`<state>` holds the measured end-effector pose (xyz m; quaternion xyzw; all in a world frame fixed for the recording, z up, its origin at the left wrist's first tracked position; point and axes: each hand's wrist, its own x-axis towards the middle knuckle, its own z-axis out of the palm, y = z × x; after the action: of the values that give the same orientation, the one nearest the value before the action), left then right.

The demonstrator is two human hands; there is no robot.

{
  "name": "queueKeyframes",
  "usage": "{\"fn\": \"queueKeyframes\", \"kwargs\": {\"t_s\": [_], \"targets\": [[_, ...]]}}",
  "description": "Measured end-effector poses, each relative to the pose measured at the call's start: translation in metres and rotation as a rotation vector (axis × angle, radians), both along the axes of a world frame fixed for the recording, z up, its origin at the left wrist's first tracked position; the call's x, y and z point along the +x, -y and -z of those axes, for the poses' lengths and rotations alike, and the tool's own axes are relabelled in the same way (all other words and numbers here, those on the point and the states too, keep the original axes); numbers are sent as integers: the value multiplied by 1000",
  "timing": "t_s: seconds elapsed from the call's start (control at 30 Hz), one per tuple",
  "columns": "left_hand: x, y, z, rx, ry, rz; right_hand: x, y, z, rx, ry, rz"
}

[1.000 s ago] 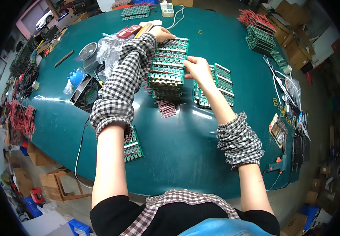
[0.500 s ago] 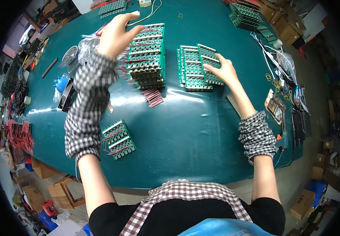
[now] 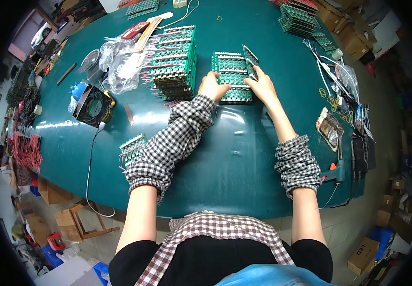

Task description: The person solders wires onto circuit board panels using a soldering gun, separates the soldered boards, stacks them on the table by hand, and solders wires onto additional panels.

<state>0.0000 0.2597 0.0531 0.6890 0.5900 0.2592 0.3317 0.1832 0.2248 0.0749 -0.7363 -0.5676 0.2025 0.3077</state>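
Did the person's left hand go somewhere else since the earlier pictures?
Yes: the left hand has moved rightward and nearer, from the far-left corner of the tall board stack to its right side.

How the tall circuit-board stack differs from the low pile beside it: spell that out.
The tall stack has many layers; the low pile has few. Red wires leave the tall stack's left side; the low pile shows none. The left hand and right hand are at the low pile; the tall stack stands left of both. Both are green boards with white strips.
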Motion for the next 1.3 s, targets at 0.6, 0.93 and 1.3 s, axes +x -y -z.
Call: {"fn": "queueKeyframes", "kwargs": {"t_s": [0.6, 0.93, 1.3], "targets": [[63, -26, 24, -295, 516, -9, 16, 20, 15, 528, -64, 183], [-46, 134, -25, -333, 843, 154, -1, 177, -33, 608, 86, 90], [-104, 244, 12, -563, 656, -28, -74, 297, 7, 72, 244, -73]]}}
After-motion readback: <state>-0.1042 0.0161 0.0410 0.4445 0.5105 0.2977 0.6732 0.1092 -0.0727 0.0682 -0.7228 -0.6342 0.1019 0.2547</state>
